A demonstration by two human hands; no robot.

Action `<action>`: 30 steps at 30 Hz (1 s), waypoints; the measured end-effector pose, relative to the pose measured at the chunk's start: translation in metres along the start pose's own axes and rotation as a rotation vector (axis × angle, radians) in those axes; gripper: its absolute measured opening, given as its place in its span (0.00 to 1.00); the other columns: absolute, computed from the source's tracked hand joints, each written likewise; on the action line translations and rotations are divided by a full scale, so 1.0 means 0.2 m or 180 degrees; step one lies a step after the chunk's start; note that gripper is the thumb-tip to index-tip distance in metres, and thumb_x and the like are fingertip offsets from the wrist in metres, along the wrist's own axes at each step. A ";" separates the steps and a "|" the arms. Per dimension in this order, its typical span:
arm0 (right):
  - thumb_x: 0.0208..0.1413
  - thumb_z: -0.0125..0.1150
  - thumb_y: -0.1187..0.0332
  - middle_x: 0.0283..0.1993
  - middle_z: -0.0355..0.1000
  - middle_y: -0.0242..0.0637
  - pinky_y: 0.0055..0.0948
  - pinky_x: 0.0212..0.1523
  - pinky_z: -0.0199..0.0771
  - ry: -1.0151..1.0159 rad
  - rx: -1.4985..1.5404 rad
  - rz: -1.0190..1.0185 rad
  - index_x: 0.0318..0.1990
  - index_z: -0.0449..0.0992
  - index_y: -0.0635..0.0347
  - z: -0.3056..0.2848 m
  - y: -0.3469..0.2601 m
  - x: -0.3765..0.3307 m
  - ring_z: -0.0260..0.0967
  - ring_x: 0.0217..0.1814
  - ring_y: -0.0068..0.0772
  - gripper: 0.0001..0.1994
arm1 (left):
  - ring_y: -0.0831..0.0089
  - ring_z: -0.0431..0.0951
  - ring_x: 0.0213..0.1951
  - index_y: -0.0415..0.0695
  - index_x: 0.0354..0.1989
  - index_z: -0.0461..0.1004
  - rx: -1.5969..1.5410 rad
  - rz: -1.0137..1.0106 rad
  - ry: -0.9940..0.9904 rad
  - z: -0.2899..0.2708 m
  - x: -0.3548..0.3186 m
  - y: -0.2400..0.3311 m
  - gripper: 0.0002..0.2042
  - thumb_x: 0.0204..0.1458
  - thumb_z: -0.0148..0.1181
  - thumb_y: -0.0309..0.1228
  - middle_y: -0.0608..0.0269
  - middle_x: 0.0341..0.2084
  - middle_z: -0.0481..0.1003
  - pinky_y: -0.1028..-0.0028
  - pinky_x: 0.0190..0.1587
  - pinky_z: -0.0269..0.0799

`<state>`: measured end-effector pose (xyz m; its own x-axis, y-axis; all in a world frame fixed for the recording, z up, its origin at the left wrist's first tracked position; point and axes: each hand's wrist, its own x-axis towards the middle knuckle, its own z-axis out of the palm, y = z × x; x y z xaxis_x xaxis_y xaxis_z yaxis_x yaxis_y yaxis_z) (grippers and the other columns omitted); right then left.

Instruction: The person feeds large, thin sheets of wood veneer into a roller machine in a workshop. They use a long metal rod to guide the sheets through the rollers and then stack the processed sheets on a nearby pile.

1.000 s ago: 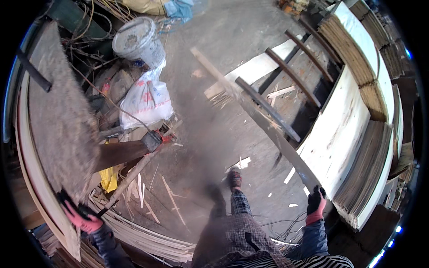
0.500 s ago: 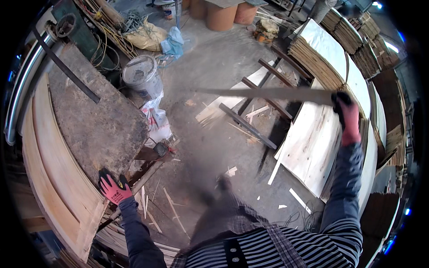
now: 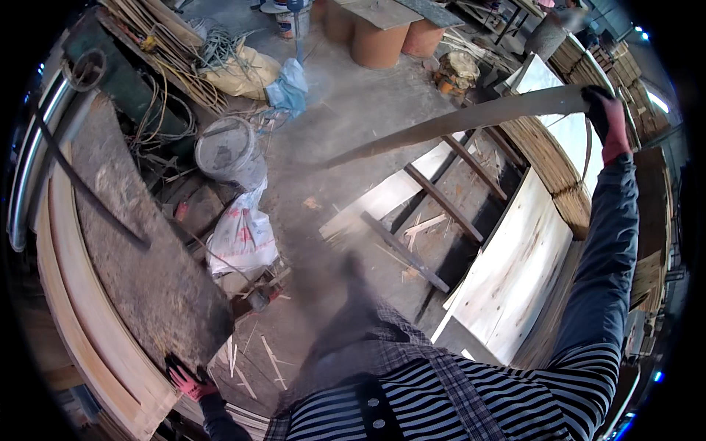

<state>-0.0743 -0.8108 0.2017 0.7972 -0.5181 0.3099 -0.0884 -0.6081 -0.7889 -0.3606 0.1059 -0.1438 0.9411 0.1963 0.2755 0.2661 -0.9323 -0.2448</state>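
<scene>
Both my hands wear pink and black gloves. My right hand [image 3: 609, 123] is raised at the far right, closed on the end of a long thin wood veneer strip [image 3: 478, 114]. The strip reaches leftward across the middle, its far end narrow and blurred above the floor. At the lower left, my left hand [image 3: 190, 378] lies with fingers spread on the near end of a worn dark tabletop [image 3: 147, 242], beside its edge. Pale curved veneer sheets [image 3: 110, 331] run along the left of that tabletop, next to my left hand.
A dusty bucket [image 3: 224, 154] and a white sack [image 3: 243, 239] stand right of the tabletop. Dark wooden beams [image 3: 448, 209] lie beside a pale veneer stack [image 3: 507, 264] at right. A shiny metal roller [image 3: 33, 162] is far left. Brown drums [image 3: 379, 45] stand at the back.
My right hand has moved up and to the right with the veneer strip, which now slants down to the left. The view has shifted; my left hand stays on the tabletop, lower in the picture.
</scene>
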 end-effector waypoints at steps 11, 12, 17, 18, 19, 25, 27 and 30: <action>0.47 0.53 0.64 0.27 0.67 0.23 0.13 0.23 0.57 -0.0399 -0.0931 -0.0618 0.36 0.73 0.58 0.26 -0.62 1.03 0.59 0.23 0.13 0.11 | 0.47 0.45 0.58 0.37 0.56 0.44 0.0138 0.0088 -0.0497 -0.05 -0.05 -0.04 0.32 0.44 0.50 0.35 0.40 0.56 0.44 0.54 0.58 0.41; 0.48 0.53 0.64 0.27 0.67 0.24 0.14 0.26 0.59 -0.0452 -0.0822 -0.0743 0.36 0.73 0.59 0.27 -0.63 1.01 0.60 0.25 0.14 0.11 | 0.47 0.44 0.58 0.36 0.57 0.43 0.0172 0.0030 -0.0602 -0.04 -0.05 -0.05 0.33 0.44 0.50 0.35 0.40 0.56 0.44 0.55 0.58 0.40; 0.50 0.48 0.65 0.33 0.70 0.29 0.18 0.34 0.62 0.0129 -0.0559 -0.1146 0.40 0.72 0.62 0.17 -0.45 0.82 0.64 0.33 0.19 0.14 | 0.49 0.38 0.60 0.37 0.58 0.37 0.0278 -0.0281 -0.1259 -0.09 -0.03 -0.01 0.40 0.39 0.54 0.39 0.42 0.58 0.38 0.55 0.59 0.34; 0.51 0.46 0.65 0.35 0.70 0.30 0.19 0.35 0.62 0.0329 -0.0370 -0.0821 0.41 0.72 0.63 0.05 -0.24 0.82 0.64 0.33 0.20 0.14 | 0.49 0.38 0.60 0.37 0.58 0.37 0.0299 -0.0023 -0.0885 -0.05 -0.06 -0.04 0.40 0.39 0.53 0.39 0.42 0.58 0.38 0.54 0.59 0.34; 0.51 0.45 0.65 0.36 0.71 0.32 0.20 0.36 0.63 0.0537 -0.0184 -0.0490 0.41 0.72 0.64 -0.02 0.00 0.79 0.65 0.34 0.21 0.15 | 0.49 0.38 0.60 0.37 0.58 0.37 0.0318 0.0241 -0.0504 -0.01 -0.07 -0.06 0.40 0.39 0.53 0.39 0.42 0.58 0.38 0.54 0.59 0.34; 0.50 0.44 0.68 0.31 0.69 0.39 0.26 0.34 0.68 0.1216 0.0685 0.0911 0.38 0.70 0.61 0.90 1.40 -0.37 0.65 0.33 0.27 0.11 | 0.48 0.42 0.59 0.34 0.57 0.43 -0.0112 0.0235 -0.0520 -0.05 -0.07 -0.07 0.31 0.48 0.42 0.39 0.42 0.57 0.42 0.55 0.58 0.40; 0.51 0.44 0.68 0.31 0.68 0.36 0.24 0.34 0.67 0.0088 -0.0207 0.0978 0.39 0.69 0.62 1.55 1.20 -0.83 0.64 0.32 0.27 0.11 | 0.47 0.43 0.58 0.35 0.57 0.42 -0.0141 0.0214 -0.0413 -0.06 -0.10 -0.06 0.31 0.48 0.42 0.41 0.41 0.57 0.42 0.53 0.57 0.41; 0.53 0.43 0.69 0.30 0.66 0.33 0.22 0.34 0.66 -0.1836 -0.0725 0.0650 0.40 0.67 0.63 2.20 0.60 -1.38 0.63 0.31 0.27 0.10 | 0.44 0.45 0.57 0.39 0.58 0.43 -0.0200 0.0473 -0.0154 -0.07 0.01 -0.05 0.31 0.48 0.43 0.41 0.39 0.56 0.44 0.48 0.55 0.41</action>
<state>-0.0423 -0.4762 -0.2110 0.9380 -0.2690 -0.2188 -0.3457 -0.6767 -0.6500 -0.3637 0.1117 -0.1277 0.9785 0.0678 0.1950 0.1110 -0.9690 -0.2205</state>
